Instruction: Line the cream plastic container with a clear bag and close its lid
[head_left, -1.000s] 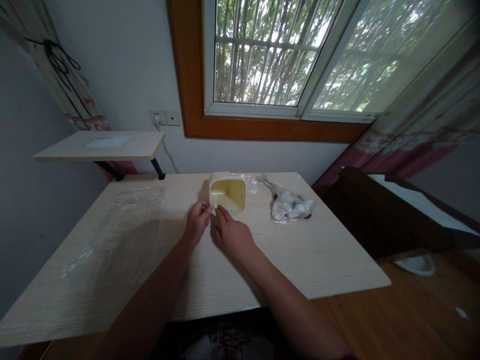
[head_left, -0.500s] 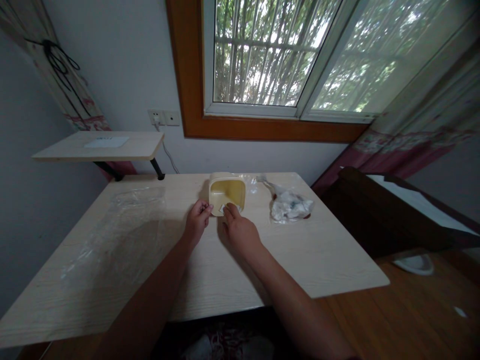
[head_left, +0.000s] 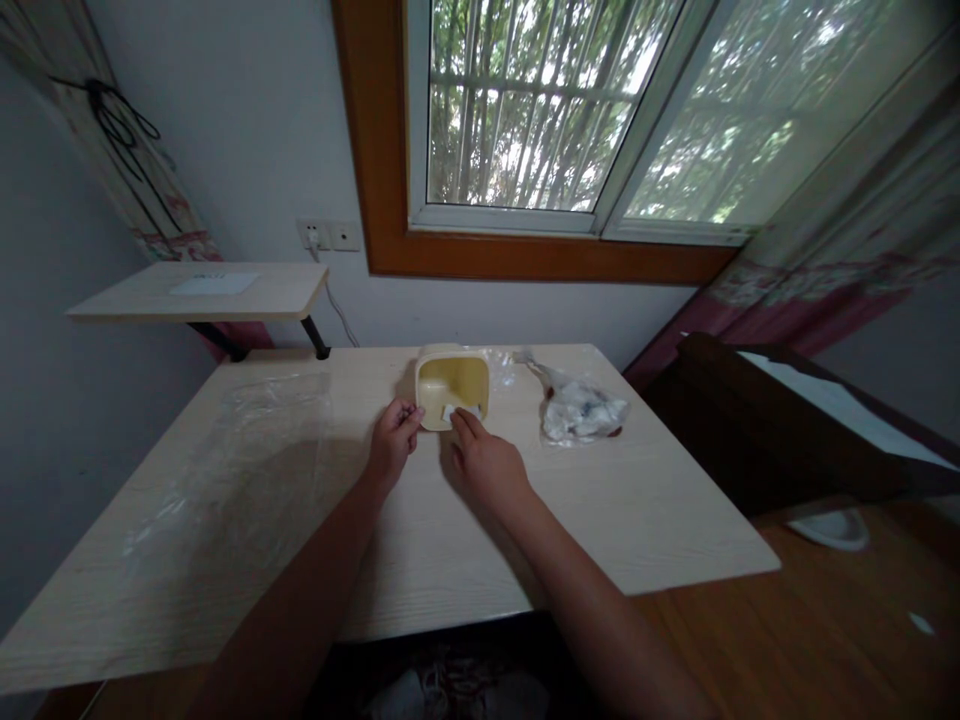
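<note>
Window (head_left: 525,100), wood-framed, barred, on the far wall above the work surface. Table (head_left: 637,520), pale wood grain, rectangular, filling the middle of the view. Clear plastic sheet (head_left: 240,450), flat and wrinkled, on the left half of the table. Small shelf (head_left: 247,295), same pale wood, raised on dark brackets at the far left corner. Crumpled plastic bag (head_left: 577,412), whitish with dark bits inside, near the far right edge, apart from the tub. Tub (head_left: 450,375), pale yellow plastic, squarish with rounded corners, lying on its side at the far middle of the table, open mouth facing the person, inside smooth and bare. Right hand (head_left: 491,465), palm down on the table, fingers held close together and stretched to the lower lip of the tub; whether they pinch anything cannot be told. Left hand (head_left: 391,445), just left of the tub's mouth, fingers curled in against the thumb; contents, if any, too small to tell. White scrap (head_left: 452,411), small, lying at the lip of the tub under the right fingertips.
</note>
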